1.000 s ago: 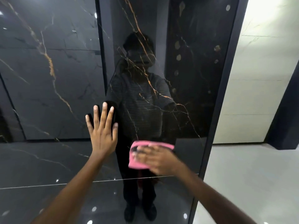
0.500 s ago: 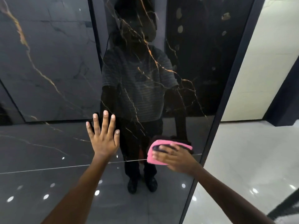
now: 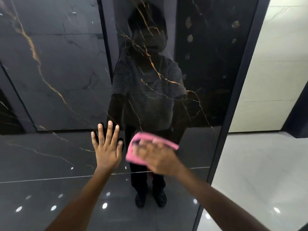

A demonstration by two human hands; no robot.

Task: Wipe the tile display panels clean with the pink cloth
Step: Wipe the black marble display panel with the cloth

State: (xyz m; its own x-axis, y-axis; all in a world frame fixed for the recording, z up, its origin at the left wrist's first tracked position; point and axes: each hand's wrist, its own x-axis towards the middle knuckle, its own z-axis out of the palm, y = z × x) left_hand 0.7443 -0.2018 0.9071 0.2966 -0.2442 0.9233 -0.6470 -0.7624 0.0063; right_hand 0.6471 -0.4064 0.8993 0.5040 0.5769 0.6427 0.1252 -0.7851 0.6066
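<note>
Right hand (image 3: 158, 157): blurred, fingers spread flat over the pink cloth (image 3: 135, 155), pressing it against the glossy black tile panel (image 3: 208, 97); whether any finger curls round the cloth cannot be told. Left hand (image 3: 106, 147): fingers straight and splayed, palm flat on the same panel, just beside the cloth. Panel: gold-veined, dark-framed, reflecting the person. Pale floor (image 3: 258, 172) to the right.

We find no readable text, label, brand, number or sign anywhere in view.
</note>
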